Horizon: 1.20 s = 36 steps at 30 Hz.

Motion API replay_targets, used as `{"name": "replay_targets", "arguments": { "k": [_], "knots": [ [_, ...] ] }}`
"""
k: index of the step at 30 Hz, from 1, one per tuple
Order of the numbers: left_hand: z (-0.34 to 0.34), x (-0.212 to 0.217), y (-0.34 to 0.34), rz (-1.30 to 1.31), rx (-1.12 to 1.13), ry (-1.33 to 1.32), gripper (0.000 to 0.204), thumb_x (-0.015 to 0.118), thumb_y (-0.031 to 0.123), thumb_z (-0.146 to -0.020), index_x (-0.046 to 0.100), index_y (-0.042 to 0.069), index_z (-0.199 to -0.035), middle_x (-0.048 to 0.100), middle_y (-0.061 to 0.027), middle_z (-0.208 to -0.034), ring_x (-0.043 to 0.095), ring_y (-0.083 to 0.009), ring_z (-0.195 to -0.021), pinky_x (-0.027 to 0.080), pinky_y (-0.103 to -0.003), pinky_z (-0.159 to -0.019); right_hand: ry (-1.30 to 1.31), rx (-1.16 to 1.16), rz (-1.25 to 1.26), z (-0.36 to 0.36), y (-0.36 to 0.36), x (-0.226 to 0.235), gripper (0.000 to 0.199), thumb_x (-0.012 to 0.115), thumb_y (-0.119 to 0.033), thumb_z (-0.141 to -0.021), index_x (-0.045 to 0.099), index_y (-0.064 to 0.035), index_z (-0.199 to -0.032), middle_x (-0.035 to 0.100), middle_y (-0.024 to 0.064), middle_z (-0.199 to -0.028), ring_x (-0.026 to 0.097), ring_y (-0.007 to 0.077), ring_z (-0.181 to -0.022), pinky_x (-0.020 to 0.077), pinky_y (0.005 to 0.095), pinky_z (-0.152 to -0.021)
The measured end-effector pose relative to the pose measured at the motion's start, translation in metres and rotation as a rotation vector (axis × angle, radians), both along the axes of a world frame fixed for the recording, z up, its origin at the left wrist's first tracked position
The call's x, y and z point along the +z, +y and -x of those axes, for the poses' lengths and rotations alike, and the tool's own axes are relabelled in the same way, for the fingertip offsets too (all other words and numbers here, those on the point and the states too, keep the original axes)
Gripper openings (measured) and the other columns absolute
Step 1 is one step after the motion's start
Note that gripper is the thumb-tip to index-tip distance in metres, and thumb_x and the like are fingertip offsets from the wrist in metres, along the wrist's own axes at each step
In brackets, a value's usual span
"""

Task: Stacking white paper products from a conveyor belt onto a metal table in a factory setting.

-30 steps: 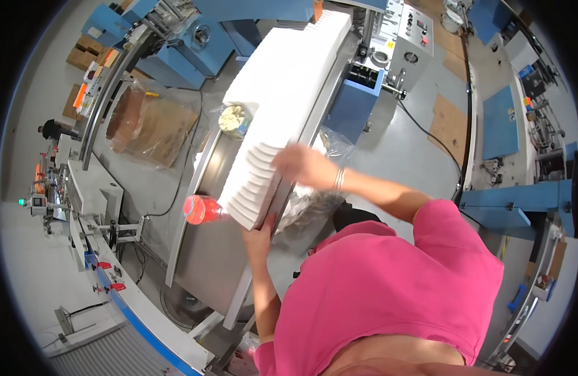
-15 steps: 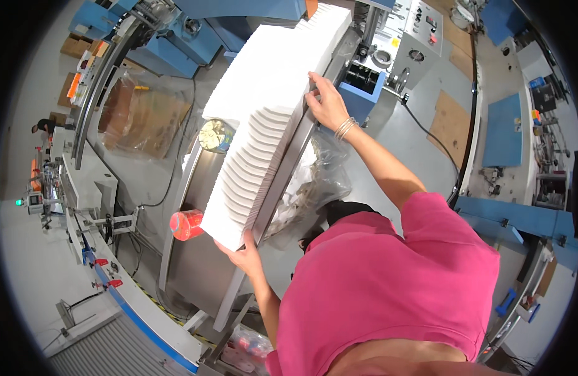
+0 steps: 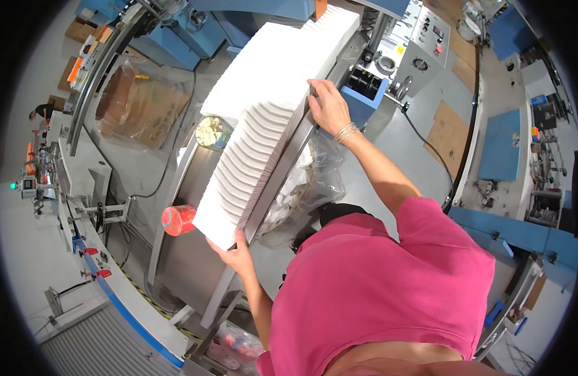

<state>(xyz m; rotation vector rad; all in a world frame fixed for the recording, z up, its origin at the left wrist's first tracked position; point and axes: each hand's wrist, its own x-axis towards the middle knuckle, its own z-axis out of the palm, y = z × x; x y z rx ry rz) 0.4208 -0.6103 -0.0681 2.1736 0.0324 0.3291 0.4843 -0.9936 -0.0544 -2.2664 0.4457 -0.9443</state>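
Observation:
A long fanned row of white paper sheets (image 3: 264,119) lies on a sloping metal feed table (image 3: 195,263). My left hand (image 3: 235,254) presses against the near end of the row, fingers on the lowest sheets. My right hand (image 3: 326,105) grips the row's right edge farther up, by the metal side rail (image 3: 282,172). A bracelet sits on my right wrist.
A red cylindrical container (image 3: 178,219) and a round clear tub (image 3: 212,131) stand left of the row. A clear plastic bag (image 3: 307,188) hangs right of the rail. A grey control box (image 3: 420,44) and blue machines are beyond; a person (image 3: 41,113) stands far left.
My right hand has slid farther up the row's right edge. My left hand has stayed at the near end while the view shifted closer.

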Motion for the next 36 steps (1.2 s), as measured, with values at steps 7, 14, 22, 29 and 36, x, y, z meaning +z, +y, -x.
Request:
{"name": "replay_targets", "arguments": {
  "k": [7,14,22,29,36],
  "knots": [
    [0.0,-0.002,0.0,0.006,0.0,0.01,0.083,0.074,0.029,-0.078,0.029,-0.005,-0.139,0.047,-0.0264,-0.131,0.048,-0.0339,-0.119,0.037,-0.04,-0.099,0.033,-0.006,-0.023,-0.006,-0.002,0.0,0.027,0.057,-0.009,-0.081,0.058,-0.0036,-0.107,0.058,0.0147,-0.099,0.062,0.0265,-0.08,0.0508,0.0361,-0.074],
    [0.0,-0.001,-0.002,-0.043,0.011,0.01,0.083,0.073,0.026,-0.078,0.027,-0.005,-0.14,0.044,-0.0263,-0.133,0.046,-0.0339,-0.121,0.035,-0.039,-0.101,0.185,0.058,-0.25,-0.015,-0.013,0.011,0.027,0.059,-0.018,-0.078,0.061,-0.003,-0.101,0.062,0.0153,-0.095,0.063,0.0272,-0.082,0.0498,0.0356,-0.077],
    [-0.005,0.007,0.014,0.212,-0.161,0.169,0.082,0.064,0.031,-0.082,0.021,-0.004,-0.142,0.034,-0.0221,-0.141,0.035,-0.0322,-0.13,0.025,-0.04,-0.108,0.464,0.432,-0.576,-0.03,-0.047,0.011,0.079,0.069,-0.052,-0.076,0.051,0.0101,-0.122,0.063,0.0065,-0.076,0.058,0.0126,-0.059,0.0481,0.0245,-0.064],
    [-0.042,0.014,0.023,0.858,-0.156,0.614,0.074,0.053,0.047,-0.092,0.026,0.003,-0.144,0.036,-0.0091,-0.145,0.035,-0.023,-0.132,0.024,-0.037,-0.109,0.864,0.54,-0.507,-0.05,-0.052,0.041,0.091,0.067,-0.057,-0.077,0.037,0.0131,-0.127,0.063,0.0172,-0.092,0.067,0.014,-0.063,0.0374,0.0188,-0.037],
    [-0.058,0.029,0.007,0.676,-0.279,0.499,0.073,0.07,0.027,-0.082,0.031,0.002,-0.139,0.047,-0.0105,-0.133,0.043,-0.0215,-0.124,0.029,-0.034,-0.106,1.059,0.648,-0.599,-0.062,-0.05,0.058,0.109,0.078,-0.045,-0.071,0.008,-0.0046,-0.145,0.059,0.0164,-0.104,0.063,0.0097,-0.057,0.0376,0.0167,-0.037]
  ]
}}
